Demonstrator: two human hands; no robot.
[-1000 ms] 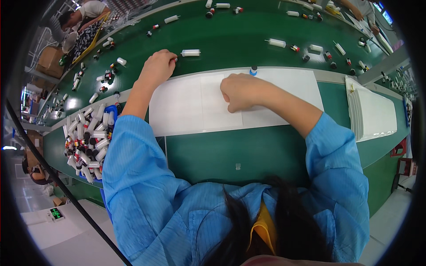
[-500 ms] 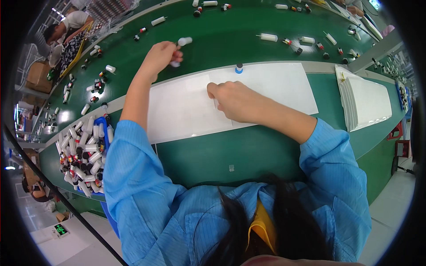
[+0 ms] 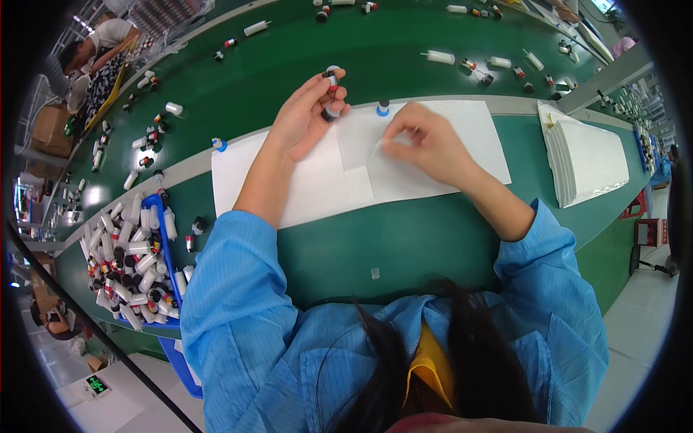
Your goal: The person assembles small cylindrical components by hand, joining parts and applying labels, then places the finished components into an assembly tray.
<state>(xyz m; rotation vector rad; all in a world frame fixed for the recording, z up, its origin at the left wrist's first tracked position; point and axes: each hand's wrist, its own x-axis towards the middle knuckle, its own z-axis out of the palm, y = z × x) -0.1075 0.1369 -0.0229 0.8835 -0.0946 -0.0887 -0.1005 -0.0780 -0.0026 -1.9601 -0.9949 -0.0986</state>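
My left hand (image 3: 302,119) is above the far edge of the white sheets (image 3: 317,191), palm partly up and fingers curled. In it are small cylindrical parts: a black, white and red one (image 3: 333,78) at the fingertips and a whitish one with a black end (image 3: 330,113) lower down. My right hand (image 3: 429,144), slightly blurred, is over the right sheet with thumb and fingers pinched together. Something thin and pale seems to stick out of the pinch, too faint to name. A small dark-topped part with a blue base (image 3: 383,108) stands beyond the right hand.
A blue bin (image 3: 172,267) heaped with white tubes and black and red parts is at left. Another blue-tipped part (image 3: 219,144) lies by the sheets' left corner. White pouches (image 3: 595,162) are stacked at right. Loose tubes (image 3: 439,57) lie across the green surface beyond.
My left hand has come right and nearer from the far green surface, with small parts now showing in it. My right hand has moved right, off the seam between the sheets.
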